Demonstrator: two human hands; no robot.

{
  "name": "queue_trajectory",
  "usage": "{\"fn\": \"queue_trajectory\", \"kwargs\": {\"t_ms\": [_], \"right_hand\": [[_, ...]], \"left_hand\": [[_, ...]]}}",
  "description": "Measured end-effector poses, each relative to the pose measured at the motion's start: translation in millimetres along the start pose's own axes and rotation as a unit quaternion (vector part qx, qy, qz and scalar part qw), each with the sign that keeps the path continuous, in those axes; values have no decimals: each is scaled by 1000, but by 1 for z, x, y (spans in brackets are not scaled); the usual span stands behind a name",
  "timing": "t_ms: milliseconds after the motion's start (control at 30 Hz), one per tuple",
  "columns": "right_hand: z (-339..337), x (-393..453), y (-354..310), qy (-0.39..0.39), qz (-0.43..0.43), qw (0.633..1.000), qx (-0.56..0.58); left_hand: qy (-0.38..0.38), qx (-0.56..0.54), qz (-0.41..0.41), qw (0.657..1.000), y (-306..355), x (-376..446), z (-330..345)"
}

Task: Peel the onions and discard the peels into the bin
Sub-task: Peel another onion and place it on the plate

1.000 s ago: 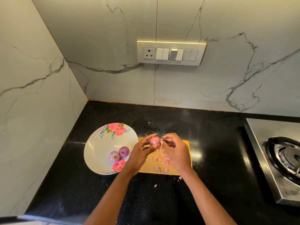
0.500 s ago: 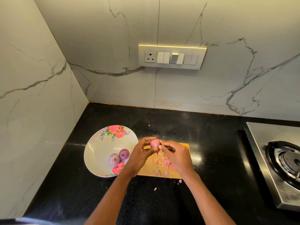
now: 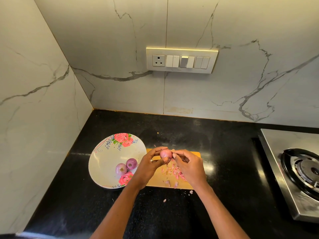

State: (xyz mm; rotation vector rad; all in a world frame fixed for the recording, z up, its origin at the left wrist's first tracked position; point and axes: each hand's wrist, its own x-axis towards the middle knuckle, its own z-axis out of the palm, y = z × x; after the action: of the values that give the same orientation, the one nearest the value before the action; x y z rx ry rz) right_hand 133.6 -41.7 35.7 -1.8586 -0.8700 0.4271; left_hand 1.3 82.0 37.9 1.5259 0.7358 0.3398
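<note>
Two marble walls point(image 3: 120, 49) meeting in a corner, with thin grey veins running over them. On the back wall, a switch plate point(image 3: 181, 60) with one socket and some switches. Below, a shiny black counter point(image 3: 224, 169). On the counter, a wooden board point(image 3: 196, 155) and, touching its left end, a white plate point(image 3: 107, 159) with pink roses painted on it. Two onions point(image 3: 126, 166) lying side by side in the plate, ends turned up toward the camera. Far right, a steel stove point(image 3: 283, 152) with a black burner, cut off by the edge of the picture. Held up just over the board, one small pink onion point(image 3: 165, 154), gripped by the left hand point(image 3: 150, 167) between thumb and fingers. Right hand point(image 3: 189, 167) just beside it, fingers curled, fingertips pinching at the right side of the onion, most likely a bit of skin, too small to be sure. Hard to tell which way the onion points: looks nearly round, with both ends hidden by fingers. Lots of pink peels point(image 3: 174, 172) on the board under the hands, partly hidden by the right hand. A few more bits point(image 3: 164, 200) on the counter in front of the board. Much of the board covered by both hands.
</note>
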Motion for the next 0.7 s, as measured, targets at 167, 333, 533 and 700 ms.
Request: {"fn": "queue_trajectory", "kwargs": {"t_ms": [167,333,533,700], "right_hand": [[1,-2,-5,-13,-4,1000,21],[0,-3,-4,8,-40,999,-29],[3,-2,1,29,-38,998,-38],[3,-3,-2,-5,-3,1000,26]], "left_hand": [[10,4,-4,1000,3,2,1],[5,13,1,1000,2,3,2],[0,-11,3,1000,0,1,3],[26,-47,0,999,-7,3,3]]}}
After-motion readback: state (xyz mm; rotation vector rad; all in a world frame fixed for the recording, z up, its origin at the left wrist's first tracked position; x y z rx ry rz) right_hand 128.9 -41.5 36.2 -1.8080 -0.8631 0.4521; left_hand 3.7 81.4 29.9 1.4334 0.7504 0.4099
